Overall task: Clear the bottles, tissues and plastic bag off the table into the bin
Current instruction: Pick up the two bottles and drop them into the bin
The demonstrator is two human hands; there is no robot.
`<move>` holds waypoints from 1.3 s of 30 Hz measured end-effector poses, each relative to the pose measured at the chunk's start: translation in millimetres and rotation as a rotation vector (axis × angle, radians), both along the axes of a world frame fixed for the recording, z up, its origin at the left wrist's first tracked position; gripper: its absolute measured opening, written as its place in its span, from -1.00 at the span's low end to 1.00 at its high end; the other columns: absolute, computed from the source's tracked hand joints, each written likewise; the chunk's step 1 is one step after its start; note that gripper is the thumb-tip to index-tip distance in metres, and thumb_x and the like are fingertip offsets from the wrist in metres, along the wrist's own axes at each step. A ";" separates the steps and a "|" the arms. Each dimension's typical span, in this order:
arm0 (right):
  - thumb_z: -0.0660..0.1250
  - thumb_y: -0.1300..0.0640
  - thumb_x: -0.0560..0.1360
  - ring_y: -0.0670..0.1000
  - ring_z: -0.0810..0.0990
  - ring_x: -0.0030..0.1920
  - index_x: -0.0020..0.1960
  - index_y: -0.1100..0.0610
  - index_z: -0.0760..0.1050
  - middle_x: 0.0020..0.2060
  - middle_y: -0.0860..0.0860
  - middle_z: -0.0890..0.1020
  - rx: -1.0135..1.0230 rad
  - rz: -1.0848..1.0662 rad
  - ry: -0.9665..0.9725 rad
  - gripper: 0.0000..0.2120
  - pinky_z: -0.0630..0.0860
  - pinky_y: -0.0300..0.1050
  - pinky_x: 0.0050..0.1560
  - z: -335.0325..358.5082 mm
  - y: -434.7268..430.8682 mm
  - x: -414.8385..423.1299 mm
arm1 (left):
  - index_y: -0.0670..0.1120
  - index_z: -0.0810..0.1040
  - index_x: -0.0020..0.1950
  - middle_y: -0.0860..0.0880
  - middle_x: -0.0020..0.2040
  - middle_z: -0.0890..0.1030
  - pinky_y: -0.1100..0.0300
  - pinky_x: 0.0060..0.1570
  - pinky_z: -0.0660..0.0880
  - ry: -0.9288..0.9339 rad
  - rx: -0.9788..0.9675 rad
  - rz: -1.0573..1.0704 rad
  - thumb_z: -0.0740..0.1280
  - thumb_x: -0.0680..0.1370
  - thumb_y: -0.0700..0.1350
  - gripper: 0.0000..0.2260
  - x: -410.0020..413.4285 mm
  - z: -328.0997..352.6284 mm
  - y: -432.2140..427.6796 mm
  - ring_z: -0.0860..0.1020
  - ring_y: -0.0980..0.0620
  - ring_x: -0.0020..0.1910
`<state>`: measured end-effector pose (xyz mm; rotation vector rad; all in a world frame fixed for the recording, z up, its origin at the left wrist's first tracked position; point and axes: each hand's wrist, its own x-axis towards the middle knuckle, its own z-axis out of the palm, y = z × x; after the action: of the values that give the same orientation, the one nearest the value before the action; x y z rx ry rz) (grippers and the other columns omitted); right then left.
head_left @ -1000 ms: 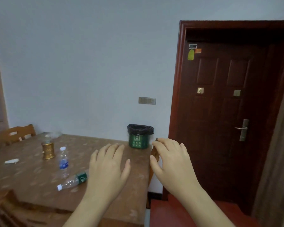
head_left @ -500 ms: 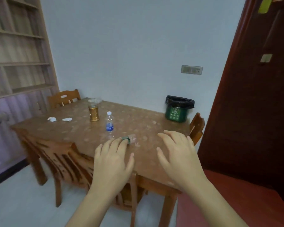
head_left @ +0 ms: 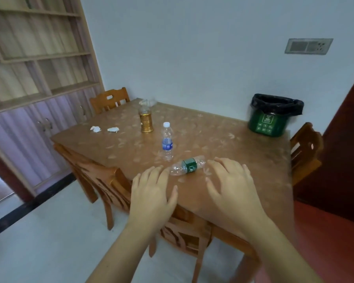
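Where shelves (head_left: 39,58) meet wall, brown table (head_left: 243,160) stands

Ahead of me: pale blue-grey wall (head_left: 192,48) with a switch plate (head_left: 308,46) upper right. Left: wooden bookshelf (head_left: 35,58) above cabinet doors (head_left: 41,127). Wooden desk (head_left: 243,160) flanked by carved wooden chairs (head_left: 109,100). Light grey floor (head_left: 39,242); dark red door (head_left: 347,150) at right.

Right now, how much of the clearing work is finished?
Nothing looks done: I cannot see inside the bin. In hand: nothing. The left hand and right hand are open and empty near the lying green-label bottle. Left on the table: that bottle, the upright blue-label bottle, two tissues, and a clear plastic bag at the far edge.
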<state>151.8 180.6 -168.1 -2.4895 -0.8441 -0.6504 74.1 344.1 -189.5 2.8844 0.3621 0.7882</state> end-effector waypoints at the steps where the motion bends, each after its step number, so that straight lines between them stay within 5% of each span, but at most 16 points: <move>1: 0.41 0.16 0.35 0.16 0.52 0.12 0.13 0.14 0.52 0.06 0.09 0.59 0.001 0.005 0.020 -0.65 0.33 0.26 0.19 -2.9 5.7 11.9 | -0.13 0.54 0.18 -0.09 0.12 0.61 -0.08 0.15 0.42 0.013 0.002 0.004 0.13 0.45 0.08 -0.56 11.1 -1.4 5.8 0.53 -0.12 0.15; 8: 0.44 0.17 0.33 0.19 0.55 0.07 0.11 0.16 0.53 0.03 0.11 0.61 -0.031 0.026 0.057 -0.65 0.38 0.26 0.13 -34.7 42.3 89.6 | -0.10 0.50 0.25 -0.08 0.21 0.56 -0.11 0.24 0.33 0.076 -0.106 0.088 0.31 0.47 0.00 -0.62 73.1 -28.6 45.1 0.46 -0.10 0.24; 14: 0.26 0.00 0.39 0.10 0.49 0.07 0.11 0.11 0.50 0.03 0.03 0.58 -0.120 0.077 0.096 -0.66 0.42 0.21 0.10 -76.6 83.1 138.5 | -0.08 0.49 0.26 -0.08 0.23 0.55 -0.09 0.24 0.32 0.106 -0.147 0.090 0.34 0.46 0.01 -0.61 116.9 -51.4 85.0 0.45 -0.10 0.25; 17: 0.13 0.00 0.37 0.10 0.54 -0.02 0.04 0.08 0.52 -0.04 0.01 0.60 -0.082 0.050 0.127 -0.66 0.46 0.19 0.03 -85.8 107.7 160.0 | -0.10 0.49 0.25 -0.09 0.22 0.55 -0.13 0.22 0.33 0.103 -0.189 0.062 0.32 0.46 0.01 -0.61 142.4 -62.6 111.1 0.46 -0.12 0.24; 23: 0.23 0.02 0.30 0.12 0.60 -0.06 0.01 0.10 0.56 -0.08 0.02 0.63 -0.137 0.023 0.216 -0.66 0.48 0.11 -0.05 -112.6 159.5 199.3 | -0.18 0.51 0.20 -0.18 0.17 0.57 -0.13 0.12 0.41 0.106 -0.141 -0.048 0.13 0.43 0.05 -0.54 202.8 -70.4 171.4 0.51 -0.19 0.16; 29: 0.38 0.10 0.26 0.15 0.57 -0.01 0.05 0.14 0.56 -0.06 0.06 0.62 -0.157 0.032 0.411 -0.63 0.44 0.07 0.03 -145.8 192.9 228.7 | -0.17 0.39 0.31 -0.19 0.27 0.49 -0.07 0.24 0.30 0.071 -0.235 -0.098 0.12 0.46 0.09 -0.49 256.2 -79.3 217.3 0.42 -0.18 0.28; 39: 0.19 -0.15 0.29 0.14 0.52 0.14 0.11 0.11 0.54 0.08 0.07 0.60 -0.218 0.064 0.495 -0.49 0.33 0.19 0.19 -184.2 188.6 276.5 | -0.27 0.38 0.30 -0.27 0.19 0.53 0.02 0.19 0.24 -0.020 -0.431 -0.120 0.17 0.42 0.10 -0.41 325.5 -84.0 224.9 0.47 -0.24 0.21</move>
<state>428.3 369.2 -352.3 -2.6255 -0.8260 0.0934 399.6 568.9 -273.6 2.4685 0.3090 0.6275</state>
